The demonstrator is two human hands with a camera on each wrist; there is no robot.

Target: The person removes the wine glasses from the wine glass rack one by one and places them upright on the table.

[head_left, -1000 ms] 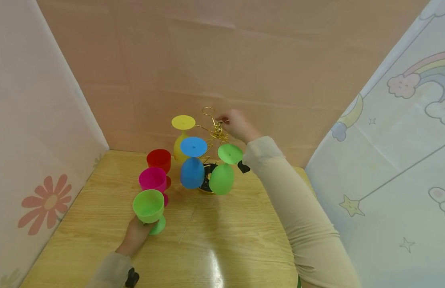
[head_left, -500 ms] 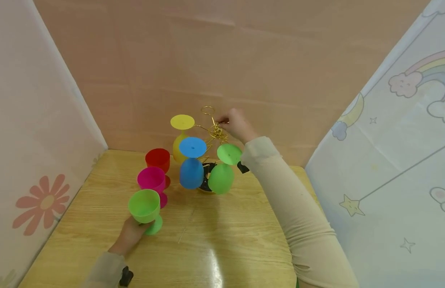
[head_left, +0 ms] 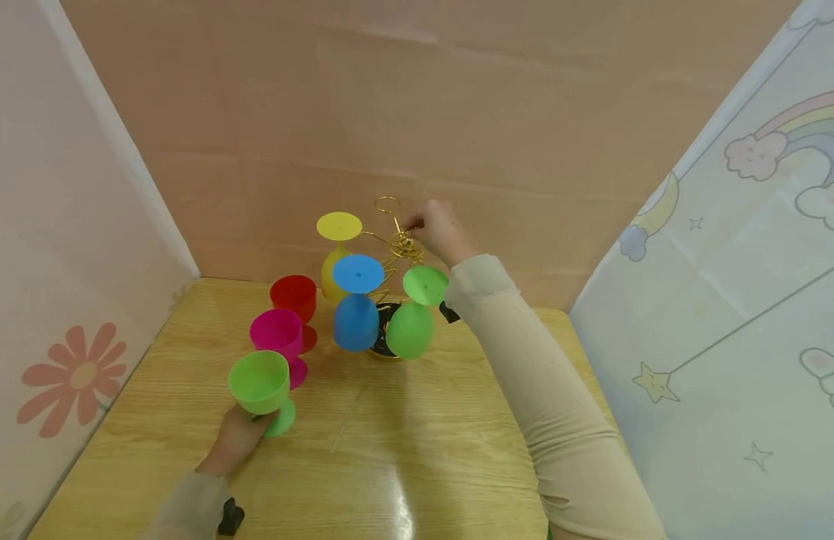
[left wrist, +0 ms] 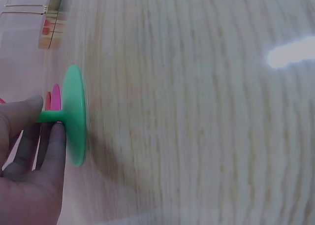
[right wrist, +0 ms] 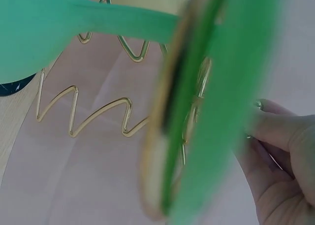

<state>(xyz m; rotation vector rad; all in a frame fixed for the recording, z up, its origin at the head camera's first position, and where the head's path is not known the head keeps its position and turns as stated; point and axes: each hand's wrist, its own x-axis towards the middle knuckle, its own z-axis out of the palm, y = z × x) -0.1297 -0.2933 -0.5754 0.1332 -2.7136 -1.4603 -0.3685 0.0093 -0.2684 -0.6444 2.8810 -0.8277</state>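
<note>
At the left of the table, my left hand (head_left: 235,442) pinches the stem of a light green goblet (head_left: 259,384), just above its foot (left wrist: 75,115). That goblet is upright; whether its foot touches the wood I cannot tell. Behind it stand a pink goblet (head_left: 277,330) and a red goblet (head_left: 293,295), both upright. A gold wire goblet rack (head_left: 388,204) carries a yellow goblet (head_left: 339,226), a blue goblet (head_left: 356,322) and a green goblet (head_left: 410,330), all upside down. My right hand (head_left: 440,231) pinches the rack's top. In the right wrist view the green goblet partly covers the rack.
The wooden table (head_left: 457,435) ends at a peach backdrop (head_left: 417,105), with a patterned sheet on either side. A thin clear strip (head_left: 338,439) lies in front of the rack. The rack's round dark base (head_left: 383,337) is partly hidden by the goblets.
My left hand has shifted a little to the left with the light green goblet, and the pink goblet sits slightly further left. The right hand keeps its hold on the rack's top.
</note>
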